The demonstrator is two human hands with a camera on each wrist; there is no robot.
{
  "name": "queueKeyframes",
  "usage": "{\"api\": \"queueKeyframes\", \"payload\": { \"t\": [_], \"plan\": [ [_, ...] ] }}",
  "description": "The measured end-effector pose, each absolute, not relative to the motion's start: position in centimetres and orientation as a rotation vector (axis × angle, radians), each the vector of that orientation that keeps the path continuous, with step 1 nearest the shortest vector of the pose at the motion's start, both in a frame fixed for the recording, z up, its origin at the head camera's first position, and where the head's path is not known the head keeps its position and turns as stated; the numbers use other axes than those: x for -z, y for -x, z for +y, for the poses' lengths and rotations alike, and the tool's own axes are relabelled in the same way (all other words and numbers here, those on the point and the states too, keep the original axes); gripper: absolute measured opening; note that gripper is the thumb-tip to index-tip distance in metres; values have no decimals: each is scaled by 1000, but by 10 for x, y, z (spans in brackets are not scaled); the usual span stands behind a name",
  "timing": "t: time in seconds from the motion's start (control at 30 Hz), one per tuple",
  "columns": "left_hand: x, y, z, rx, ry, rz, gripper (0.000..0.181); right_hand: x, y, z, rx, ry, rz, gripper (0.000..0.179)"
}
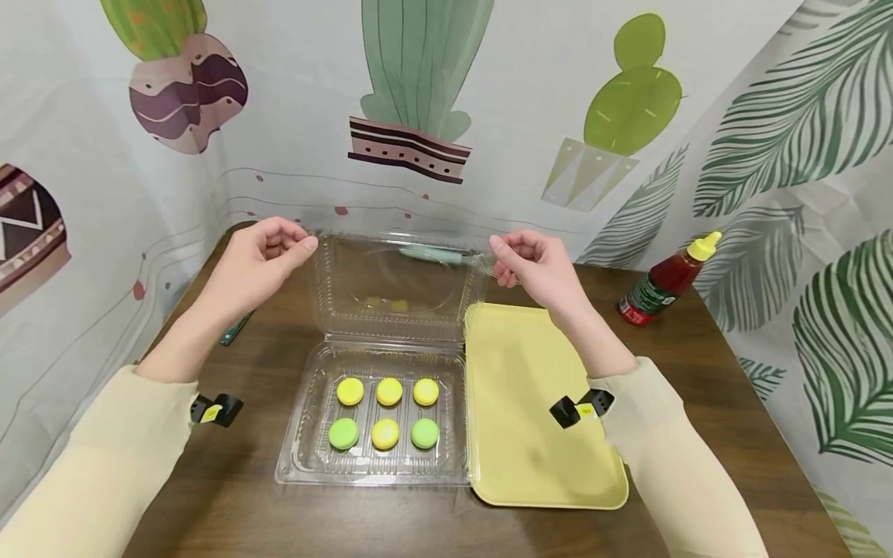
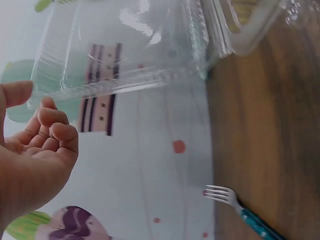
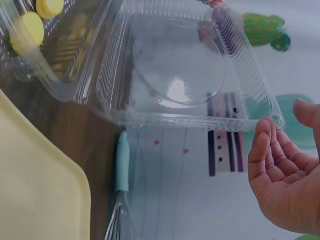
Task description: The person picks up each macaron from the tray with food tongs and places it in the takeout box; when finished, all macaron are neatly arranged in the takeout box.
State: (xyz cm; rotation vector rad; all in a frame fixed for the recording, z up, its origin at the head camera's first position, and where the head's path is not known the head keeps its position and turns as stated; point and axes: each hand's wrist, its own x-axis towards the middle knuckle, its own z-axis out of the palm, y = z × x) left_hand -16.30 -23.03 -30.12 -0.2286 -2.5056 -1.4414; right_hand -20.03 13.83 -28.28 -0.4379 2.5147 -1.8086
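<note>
A clear plastic clamshell box lies open, with several yellow macarons and two green macarons in its base. Its hinged lid stands raised at the back. At the lid's upper left corner, my left hand pinches the edge with thumb and finger. My right hand is at the opposite upper corner; in the right wrist view its curved fingertips touch the lid, while the thumb stands a little apart from it.
A yellow tray lies right of the box, under its edge. Farther right stands a red sauce bottle with a yellow cap. Behind the lid lies a whisk with a pale blue handle; a teal-handled fork lies to the left. Printed cloth hangs behind.
</note>
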Motion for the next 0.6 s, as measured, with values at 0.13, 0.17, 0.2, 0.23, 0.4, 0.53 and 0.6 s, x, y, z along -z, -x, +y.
{"api": "queueKeyframes", "payload": {
  "t": [0.13, 0.17, 0.2, 0.23, 0.4, 0.53, 0.6],
  "plan": [
    [293, 147, -228, 1485, 235, -2435, 25, 279, 185, 140, 1833, 504, 2520, 32],
    [291, 142, -228, 1497, 232, -2425, 25, 279, 180, 140, 1838, 519, 2516, 31],
    [289, 138, -227, 1504, 228, -2421, 25, 280, 176, 141, 1841, 533, 2510, 30],
    [288, 133, -227, 1505, 217, -2420, 25, 280, 172, 142, 1839, 549, 2505, 28],
    [288, 107, -228, 1481, 211, -2457, 23, 284, 150, 147, 1834, 668, 2441, 19],
    [292, 83, -230, 1440, 265, -2488, 14, 291, 133, 154, 1783, 795, 2404, 12],
    [296, 70, -231, 1433, 300, -2500, 9, 296, 126, 157, 1760, 868, 2384, 9]
  ]
}}
